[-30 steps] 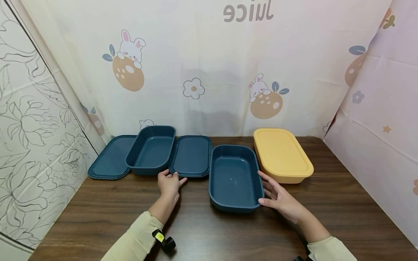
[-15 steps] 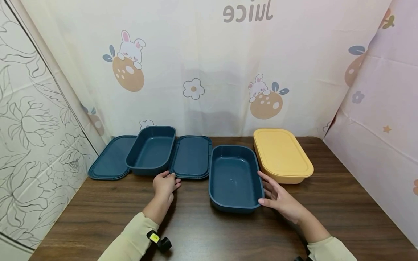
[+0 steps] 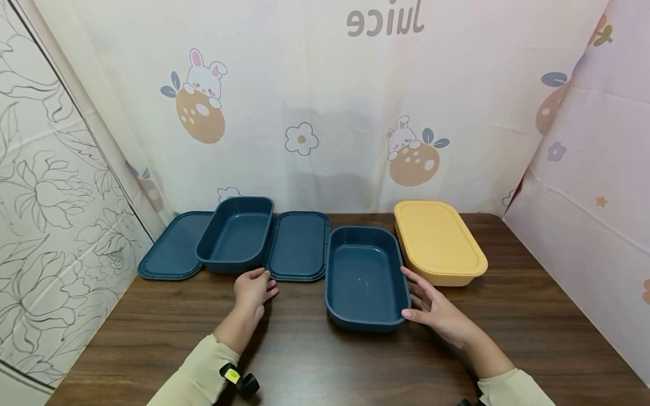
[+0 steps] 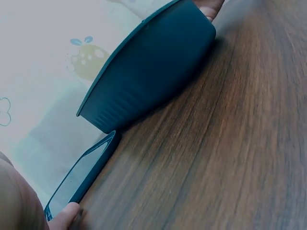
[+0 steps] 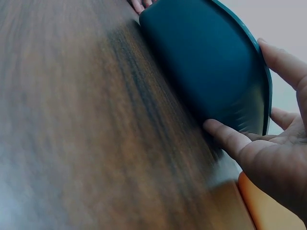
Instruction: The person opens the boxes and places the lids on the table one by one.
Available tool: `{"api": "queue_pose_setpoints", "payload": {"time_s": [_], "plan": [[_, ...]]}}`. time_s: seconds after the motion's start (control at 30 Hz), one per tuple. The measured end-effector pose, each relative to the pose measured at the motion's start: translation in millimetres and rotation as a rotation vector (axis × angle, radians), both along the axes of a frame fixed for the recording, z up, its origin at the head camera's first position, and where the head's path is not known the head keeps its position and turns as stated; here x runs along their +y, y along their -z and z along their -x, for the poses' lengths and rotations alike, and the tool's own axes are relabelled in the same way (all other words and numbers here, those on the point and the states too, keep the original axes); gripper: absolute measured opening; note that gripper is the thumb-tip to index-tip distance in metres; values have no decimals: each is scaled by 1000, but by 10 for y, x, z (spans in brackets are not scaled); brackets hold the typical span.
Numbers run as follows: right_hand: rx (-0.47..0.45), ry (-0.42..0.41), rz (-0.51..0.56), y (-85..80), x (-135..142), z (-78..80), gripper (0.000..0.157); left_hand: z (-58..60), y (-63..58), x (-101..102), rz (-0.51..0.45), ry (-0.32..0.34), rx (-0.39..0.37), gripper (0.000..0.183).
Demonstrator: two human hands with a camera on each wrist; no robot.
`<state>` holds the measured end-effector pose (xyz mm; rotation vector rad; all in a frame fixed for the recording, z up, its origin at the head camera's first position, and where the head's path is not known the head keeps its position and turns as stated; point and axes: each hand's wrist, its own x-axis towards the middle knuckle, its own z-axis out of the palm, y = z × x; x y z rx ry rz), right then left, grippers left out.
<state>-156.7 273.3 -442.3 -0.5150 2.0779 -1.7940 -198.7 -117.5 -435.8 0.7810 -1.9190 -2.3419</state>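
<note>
A dark blue lid (image 3: 298,246) lies flat between two open blue food containers. My left hand (image 3: 251,290) pinches its near left corner; in the left wrist view a fingertip (image 4: 72,209) shows at the lid's edge. The right-hand blue container (image 3: 364,282) stands upright, open side up. Along its right side rests my right hand (image 3: 439,313), thumb at the near right corner and fingers spread toward the back, touching the wall and rim. In the right wrist view these fingers (image 5: 225,136) reach along the container's outer wall (image 5: 201,62).
Left of the lid stands a second open blue container (image 3: 236,237), overlapping another blue lid (image 3: 175,248) at the far left. A yellow container with its lid on (image 3: 440,239) stands at the back right. Patterned curtain (image 3: 345,113) hangs behind the wooden table (image 3: 304,361).
My left hand has moved left and slightly toward me, and the middle lid has shifted a little toward me. The right hand and its container have stayed in place.
</note>
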Motion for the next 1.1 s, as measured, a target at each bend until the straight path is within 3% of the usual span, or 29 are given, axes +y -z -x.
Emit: {"api": "queue_pose_setpoints", "payload": {"time_s": [0.27,0.43,0.6,0.9,1.1], "plan": [[16,-2,-28,-43,-9,1,81,-6,11,-10,44,118,2,35],[81,14,-67,-122,-6,-3,78,-20,-9,-11,77,271,24,31],[112,51,-105,-203,1,-34,77,-54,4,8,167,411,70,24],[95,124,-158,-250,3,-124,75,-113,21,75,294,534,226,22],[47,145,-126,-253,-16,-169,73,-206,-23,167,260,639,350,34]]}}
